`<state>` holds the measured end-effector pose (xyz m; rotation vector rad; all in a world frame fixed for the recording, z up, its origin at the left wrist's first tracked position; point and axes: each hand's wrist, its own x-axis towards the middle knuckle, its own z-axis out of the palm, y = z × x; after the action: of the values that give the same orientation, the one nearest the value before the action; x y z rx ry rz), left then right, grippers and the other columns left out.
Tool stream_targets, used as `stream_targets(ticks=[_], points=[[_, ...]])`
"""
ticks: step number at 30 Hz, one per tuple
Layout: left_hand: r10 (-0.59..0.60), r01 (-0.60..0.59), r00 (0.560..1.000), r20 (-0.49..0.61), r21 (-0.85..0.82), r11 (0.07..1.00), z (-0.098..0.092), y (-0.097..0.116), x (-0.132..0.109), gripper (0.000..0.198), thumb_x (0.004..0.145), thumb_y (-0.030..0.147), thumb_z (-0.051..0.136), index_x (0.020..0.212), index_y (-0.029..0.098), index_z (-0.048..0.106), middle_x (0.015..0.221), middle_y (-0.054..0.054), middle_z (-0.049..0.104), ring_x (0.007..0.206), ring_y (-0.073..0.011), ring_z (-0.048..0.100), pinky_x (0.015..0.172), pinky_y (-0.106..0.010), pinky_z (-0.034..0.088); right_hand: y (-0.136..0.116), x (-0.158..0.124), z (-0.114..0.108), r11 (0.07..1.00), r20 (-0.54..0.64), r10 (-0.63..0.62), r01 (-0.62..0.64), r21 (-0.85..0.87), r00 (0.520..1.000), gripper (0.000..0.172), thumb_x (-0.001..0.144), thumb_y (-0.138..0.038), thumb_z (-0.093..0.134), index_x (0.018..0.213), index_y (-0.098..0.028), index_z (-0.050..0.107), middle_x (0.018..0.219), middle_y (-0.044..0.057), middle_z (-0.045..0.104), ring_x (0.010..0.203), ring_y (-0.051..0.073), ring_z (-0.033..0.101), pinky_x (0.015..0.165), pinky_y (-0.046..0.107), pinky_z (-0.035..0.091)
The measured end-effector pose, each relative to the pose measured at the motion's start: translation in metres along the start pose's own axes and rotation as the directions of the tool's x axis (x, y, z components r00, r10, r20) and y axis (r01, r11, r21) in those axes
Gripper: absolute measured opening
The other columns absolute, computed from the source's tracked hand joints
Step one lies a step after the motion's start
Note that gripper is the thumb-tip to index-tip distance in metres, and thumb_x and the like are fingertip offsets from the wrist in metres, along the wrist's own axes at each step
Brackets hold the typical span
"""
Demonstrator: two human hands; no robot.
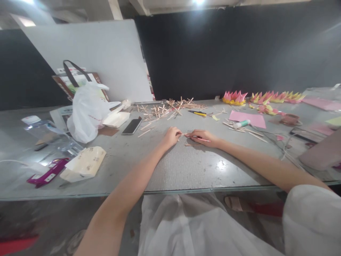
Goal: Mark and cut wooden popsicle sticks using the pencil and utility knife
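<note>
My left hand (172, 137) rests low over the grey tabletop, its thumb and fingers pinched on a thin wooden stick (184, 134). Facing it from the right, my right hand (205, 137) is closed around a slim pink pencil (204, 140), with its fingertips close to the stick. Whether the right fingers also pinch the stick cannot be made out. Just below the hands lies a short piece of wooden stick (189, 145). Beyond them is a loose pile of wooden sticks (176, 106), several of them crossed, and a yellow-and-black utility knife (197, 113).
Left stand a white plastic bag (85, 113), a phone (132, 126), a clear bottle (50, 133), a tissue pack (84, 164) and a purple power strip (48, 173). Right are pink paper (247, 118), a glue stick (242, 124), folded paper flowers (234, 98) and cables (286, 145).
</note>
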<state>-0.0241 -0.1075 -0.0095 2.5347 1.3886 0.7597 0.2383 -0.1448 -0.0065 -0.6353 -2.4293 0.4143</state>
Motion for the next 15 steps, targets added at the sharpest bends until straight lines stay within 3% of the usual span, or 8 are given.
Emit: stream_targets(ticks=[15], points=[[0.005, -0.005, 1.0, 0.003, -0.011, 1.0, -0.0009, 0.0012, -0.0009, 0.012, 0.093, 0.016, 0.071, 0.09, 0.02, 0.082, 0.091, -0.009, 0.074, 0.097, -0.0239, 0.065, 0.092, -0.037, 0.049, 0.002, -0.0006, 0.002, 1.0, -0.007, 0.017, -0.017, 0.002, 1.0, 0.044, 0.111, -0.043, 0.043, 0.142, -0.024, 0.066, 0.12, 0.011, 0.073, 0.102, 0.02, 0.071, 0.09, 0.032, 0.056]])
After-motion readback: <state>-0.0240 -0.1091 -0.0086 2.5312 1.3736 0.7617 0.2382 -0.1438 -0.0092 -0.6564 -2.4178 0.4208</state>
